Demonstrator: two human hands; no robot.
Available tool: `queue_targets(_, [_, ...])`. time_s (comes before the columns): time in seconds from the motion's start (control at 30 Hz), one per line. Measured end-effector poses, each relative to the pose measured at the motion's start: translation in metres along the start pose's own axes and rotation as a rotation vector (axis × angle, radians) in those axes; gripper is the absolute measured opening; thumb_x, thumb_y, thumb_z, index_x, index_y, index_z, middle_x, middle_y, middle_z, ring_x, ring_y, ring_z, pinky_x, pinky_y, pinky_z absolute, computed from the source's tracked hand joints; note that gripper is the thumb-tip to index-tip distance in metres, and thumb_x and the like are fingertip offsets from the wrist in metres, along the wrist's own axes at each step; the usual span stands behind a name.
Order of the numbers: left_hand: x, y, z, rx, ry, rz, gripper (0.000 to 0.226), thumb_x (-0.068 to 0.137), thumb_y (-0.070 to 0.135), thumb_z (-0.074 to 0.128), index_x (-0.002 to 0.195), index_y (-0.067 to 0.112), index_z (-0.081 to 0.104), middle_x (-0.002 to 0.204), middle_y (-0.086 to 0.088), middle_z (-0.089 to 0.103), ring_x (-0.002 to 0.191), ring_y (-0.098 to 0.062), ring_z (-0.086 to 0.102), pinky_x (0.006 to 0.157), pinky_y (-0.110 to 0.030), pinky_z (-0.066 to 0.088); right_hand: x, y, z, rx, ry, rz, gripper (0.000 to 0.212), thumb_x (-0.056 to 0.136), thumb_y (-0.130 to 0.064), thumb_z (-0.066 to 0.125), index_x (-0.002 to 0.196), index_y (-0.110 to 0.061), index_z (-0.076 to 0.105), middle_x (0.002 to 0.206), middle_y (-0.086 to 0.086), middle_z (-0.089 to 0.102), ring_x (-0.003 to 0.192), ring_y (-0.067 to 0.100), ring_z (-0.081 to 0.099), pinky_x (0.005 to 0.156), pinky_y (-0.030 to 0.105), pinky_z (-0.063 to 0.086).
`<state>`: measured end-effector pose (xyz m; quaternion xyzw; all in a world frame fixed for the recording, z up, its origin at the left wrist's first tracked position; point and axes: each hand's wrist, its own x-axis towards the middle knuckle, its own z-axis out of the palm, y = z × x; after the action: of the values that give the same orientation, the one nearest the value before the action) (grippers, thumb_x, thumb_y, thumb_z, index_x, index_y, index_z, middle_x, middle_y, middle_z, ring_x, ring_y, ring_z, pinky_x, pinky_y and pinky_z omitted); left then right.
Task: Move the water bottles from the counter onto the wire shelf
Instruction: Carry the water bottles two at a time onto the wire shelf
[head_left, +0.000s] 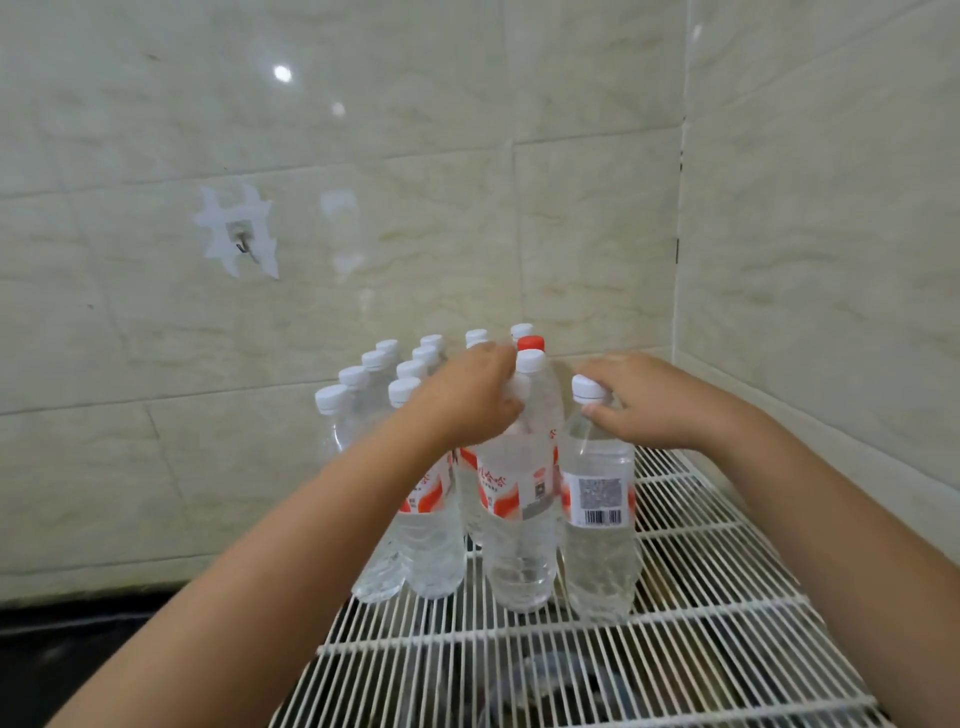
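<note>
Several clear water bottles with white caps and red-and-white labels stand in rows on the white wire shelf (701, 639). My left hand (467, 395) is closed around the neck of a front bottle (519, 519), just under its white cap. My right hand (649, 400) grips the neck of the rightmost front bottle (600, 545), whose barcode label faces me. Both bottles stand upright on the shelf wires. One red-capped bottle (530, 343) stands behind them. The back rows (363, 384) reach toward the wall.
Tiled walls meet in a corner (678, 260) just behind and right of the shelf. A small hook (241, 247) is stuck on the left wall. A dark counter (78, 649) lies below at lower left. Bare shelf wires extend to the front and right.
</note>
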<state>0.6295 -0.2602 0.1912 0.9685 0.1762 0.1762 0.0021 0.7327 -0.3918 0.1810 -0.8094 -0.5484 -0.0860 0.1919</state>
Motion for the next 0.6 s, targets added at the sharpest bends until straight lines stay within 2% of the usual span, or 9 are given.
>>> queue_targets(0.03, [0.002,-0.002,-0.002,-0.062,-0.029,0.023,0.018,0.092,0.018,0.052,0.106,0.009,0.048,0.105,-0.012,0.056,0.097,-0.029,0.054,0.079,-0.034,0.042,-0.001,-0.001,-0.001,-0.005,-0.004,-0.002,0.008,0.085,-0.014,0.048,0.087,-0.013,0.055,0.097,0.007,0.06,0.093,0.026,0.055,0.084,0.039,0.047])
queue_targets(0.1, [0.002,-0.007,-0.004,-0.158,-0.053,0.02,0.017,0.089,0.016,0.057,0.102,0.014,0.046,0.096,-0.007,0.054,0.093,-0.026,0.053,0.074,-0.029,0.04,-0.002,-0.005,-0.002,-0.017,-0.026,0.02,0.02,0.086,-0.013,0.048,0.07,-0.024,0.045,0.09,0.005,0.055,0.086,0.025,0.052,0.077,0.035,0.043])
queue_targets(0.13, [0.002,-0.009,-0.003,-0.188,-0.04,0.001,0.023,0.089,0.016,0.059,0.109,0.014,0.049,0.1,-0.007,0.057,0.098,-0.026,0.055,0.076,-0.029,0.041,-0.002,-0.006,-0.002,-0.022,-0.029,0.035,0.021,0.086,-0.012,0.048,0.069,-0.022,0.043,0.09,0.008,0.057,0.086,0.026,0.053,0.075,0.036,0.042])
queue_targets(0.2, [-0.001,-0.011,0.001,-0.187,0.037,-0.055,0.037,0.089,0.02,0.06,0.124,0.013,0.05,0.117,-0.011,0.061,0.109,-0.027,0.056,0.086,-0.033,0.045,0.0,-0.007,-0.001,-0.036,-0.011,0.039,0.008,0.085,-0.012,0.048,0.078,-0.011,0.05,0.095,0.014,0.061,0.089,0.03,0.056,0.075,0.038,0.044])
queue_targets(0.27, [-0.004,-0.01,0.008,-0.168,0.119,-0.102,0.04,0.091,0.024,0.057,0.128,0.011,0.05,0.125,-0.012,0.059,0.114,-0.027,0.054,0.091,-0.034,0.044,0.003,-0.006,-0.001,-0.038,-0.015,0.058,0.008,0.084,-0.012,0.049,0.079,-0.007,0.052,0.09,0.013,0.061,0.086,0.031,0.056,0.069,0.035,0.043])
queue_targets(0.37, [-0.003,-0.004,0.013,-0.162,0.144,-0.098,0.039,0.093,0.025,0.054,0.129,0.01,0.049,0.126,-0.013,0.059,0.116,-0.028,0.054,0.091,-0.034,0.043,0.006,-0.007,-0.002,-0.019,-0.025,0.082,0.012,0.081,-0.014,0.055,0.072,-0.014,0.048,0.078,0.005,0.053,0.075,0.024,0.05,0.054,0.026,0.033])
queue_targets(0.43, [-0.001,-0.001,0.012,-0.142,0.143,-0.068,0.039,0.093,0.025,0.054,0.13,0.011,0.05,0.126,-0.013,0.06,0.116,-0.027,0.054,0.091,-0.033,0.043,0.007,-0.007,-0.003,0.009,0.018,0.117,0.01,0.08,-0.019,0.06,0.08,-0.011,0.056,0.08,0.004,0.054,0.076,0.022,0.05,0.054,0.025,0.032])
queue_targets(0.5, [0.0,-0.001,0.01,-0.128,0.145,-0.062,0.038,0.093,0.024,0.054,0.129,0.012,0.052,0.126,-0.013,0.061,0.115,-0.028,0.055,0.092,-0.033,0.044,0.008,-0.009,-0.004,0.006,0.076,0.183,0.025,0.078,-0.027,0.064,0.088,-0.004,0.06,0.082,0.007,0.056,0.077,0.022,0.05,0.058,0.028,0.034])
queue_targets(0.6, [0.002,-0.006,0.009,-0.109,0.142,-0.07,0.036,0.092,0.022,0.056,0.126,0.011,0.055,0.123,-0.015,0.062,0.114,-0.029,0.056,0.091,-0.034,0.044,0.007,-0.015,0.0,-0.028,0.168,0.27,0.034,0.078,-0.037,0.064,0.066,-0.008,0.05,0.069,0.002,0.049,0.067,0.019,0.044,0.05,0.027,0.028])
